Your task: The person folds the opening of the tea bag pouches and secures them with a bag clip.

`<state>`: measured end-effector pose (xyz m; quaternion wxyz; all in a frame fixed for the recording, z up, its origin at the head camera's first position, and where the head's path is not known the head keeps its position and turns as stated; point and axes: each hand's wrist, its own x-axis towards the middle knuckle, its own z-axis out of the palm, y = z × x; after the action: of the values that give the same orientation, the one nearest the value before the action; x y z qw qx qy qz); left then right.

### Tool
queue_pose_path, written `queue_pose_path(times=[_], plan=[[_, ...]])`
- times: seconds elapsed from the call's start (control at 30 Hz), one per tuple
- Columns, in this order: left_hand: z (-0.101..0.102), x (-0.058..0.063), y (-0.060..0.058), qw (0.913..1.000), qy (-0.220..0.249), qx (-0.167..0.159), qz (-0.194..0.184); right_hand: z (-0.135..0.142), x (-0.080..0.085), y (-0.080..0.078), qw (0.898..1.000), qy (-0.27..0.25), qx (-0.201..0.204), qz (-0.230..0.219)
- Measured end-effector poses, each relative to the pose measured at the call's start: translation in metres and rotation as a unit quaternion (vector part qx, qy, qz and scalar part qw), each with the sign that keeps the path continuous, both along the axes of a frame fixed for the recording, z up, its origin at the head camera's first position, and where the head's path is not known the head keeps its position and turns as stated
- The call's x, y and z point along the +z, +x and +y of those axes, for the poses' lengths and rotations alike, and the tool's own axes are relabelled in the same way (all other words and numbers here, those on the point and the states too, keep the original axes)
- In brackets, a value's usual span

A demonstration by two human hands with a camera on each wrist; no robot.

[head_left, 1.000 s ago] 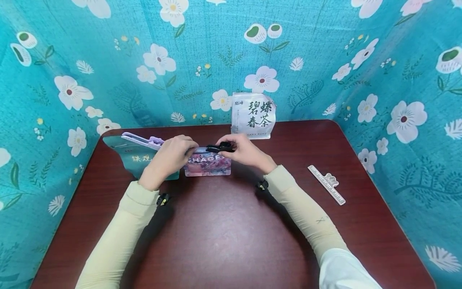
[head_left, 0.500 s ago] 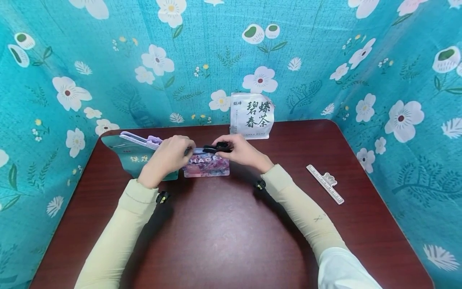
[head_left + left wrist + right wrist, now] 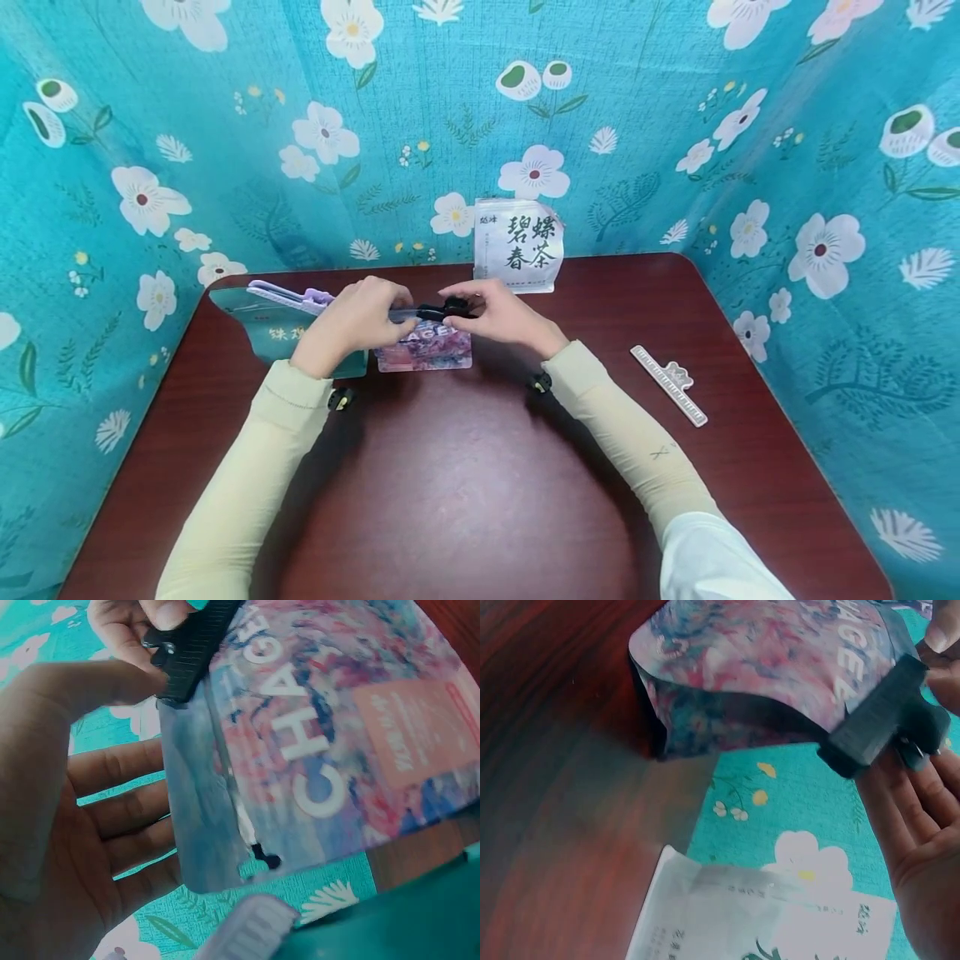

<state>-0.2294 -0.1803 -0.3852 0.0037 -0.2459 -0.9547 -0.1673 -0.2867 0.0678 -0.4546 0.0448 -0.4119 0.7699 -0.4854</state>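
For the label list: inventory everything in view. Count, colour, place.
table: 1, reddish-brown, centre of view
green pouch: 1, green, table's left
purple clip: 1, purple, on green pouch's top
patterned pouch: 1, pink and blue, right of green pouch
black clip: 1, black, at patterned pouch's top edge
white pouch: 1, white, table's back
white clip: 1, white, table's right
floral cloth: count unclear, turquoise, behind and beside table
wrist devices: 2, black, one per wrist
forearm sleeves: 2, cream, forearms
white sleeve: 1, white, bottom right, head view
left fingers: 1 set, bare, at patterned pouch's top
right fingers: 1 set, bare, on black clip
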Motion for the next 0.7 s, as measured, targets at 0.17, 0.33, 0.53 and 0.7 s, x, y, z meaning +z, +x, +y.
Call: queue_pose_path(times=[0.17,0.33,0.53,0.7], plan=[[0.011,0.002,-0.012,0.9991,0.036,0.009,-0.020,0.015,0.005,-0.004,0.999,-0.005,-0.020,0.043],[0.023,0.004,-0.033,0.9939,0.100,0.001,-0.047,0.036,0.014,-0.013,0.997,-0.010,-0.052,0.049],[0.041,0.013,-0.057,0.9835,0.170,0.004,-0.061,0.061,0.023,-0.029,0.992,-0.036,-0.109,0.053],[0.058,0.021,-0.075,0.9771,0.201,0.034,-0.060,0.076,0.035,-0.033,0.977,-0.079,-0.169,0.100]])
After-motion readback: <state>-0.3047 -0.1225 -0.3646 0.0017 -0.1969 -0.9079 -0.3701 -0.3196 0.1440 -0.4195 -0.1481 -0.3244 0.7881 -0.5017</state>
